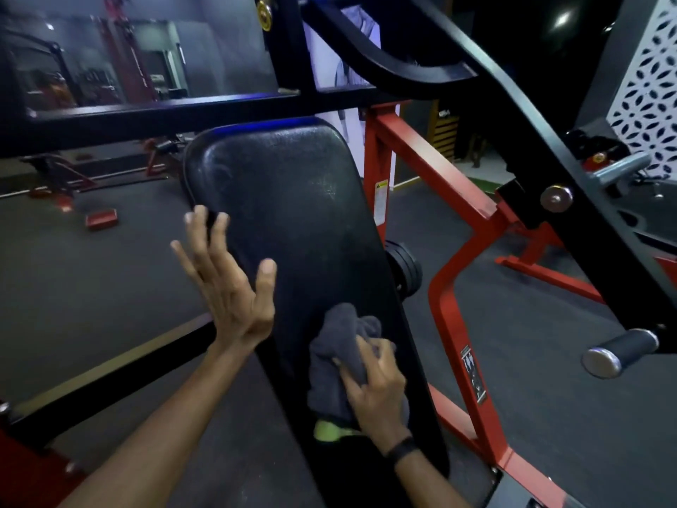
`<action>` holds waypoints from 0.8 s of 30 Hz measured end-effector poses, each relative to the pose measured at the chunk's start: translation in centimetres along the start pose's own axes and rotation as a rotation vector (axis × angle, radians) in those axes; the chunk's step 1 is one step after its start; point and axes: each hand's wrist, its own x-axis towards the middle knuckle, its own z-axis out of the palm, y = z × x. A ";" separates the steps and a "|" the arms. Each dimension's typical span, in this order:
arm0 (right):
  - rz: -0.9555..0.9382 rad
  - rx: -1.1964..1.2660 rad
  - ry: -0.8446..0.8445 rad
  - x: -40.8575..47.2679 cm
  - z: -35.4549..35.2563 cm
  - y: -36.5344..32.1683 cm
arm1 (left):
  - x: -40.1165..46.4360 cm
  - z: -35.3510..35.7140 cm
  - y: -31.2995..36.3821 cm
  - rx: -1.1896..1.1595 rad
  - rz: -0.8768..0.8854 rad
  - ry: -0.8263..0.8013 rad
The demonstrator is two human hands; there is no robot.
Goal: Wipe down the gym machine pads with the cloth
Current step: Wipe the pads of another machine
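Observation:
A long black back pad [293, 199] slopes up through the middle of the view. A bunched grey cloth [337, 346] lies on the pad's lower part, and my right hand [377, 386] grips it against the pad. My left hand [227, 284] is at the pad's left edge with its fingers spread and straight; whether it touches the pad I cannot tell. It holds nothing. A black band sits on my right wrist.
The machine's red frame [432, 163] rises to the right of the pad. A black lever arm [549, 148] crosses above it, ending in a handle [619, 352]. A black crossbar [146, 115] runs over the pad's top. Dark gym floor [110, 273] lies on the left.

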 end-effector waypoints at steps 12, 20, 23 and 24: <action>0.031 0.011 0.186 14.6 3.3 -9.2 | -0.1 0.7 -0.4 -0.100 -0.227 0.088; -0.231 0.050 0.100 2.5 1.7 -3.8 | -0.2 0.8 -0.5 -0.241 -0.251 0.153; -0.173 0.036 0.122 8.1 2.9 -6.7 | -0.4 0.7 -0.6 -0.220 -0.237 0.146; -0.176 0.056 0.138 11.0 3.4 -8.4 | -0.3 0.7 -0.7 -0.213 -0.244 0.154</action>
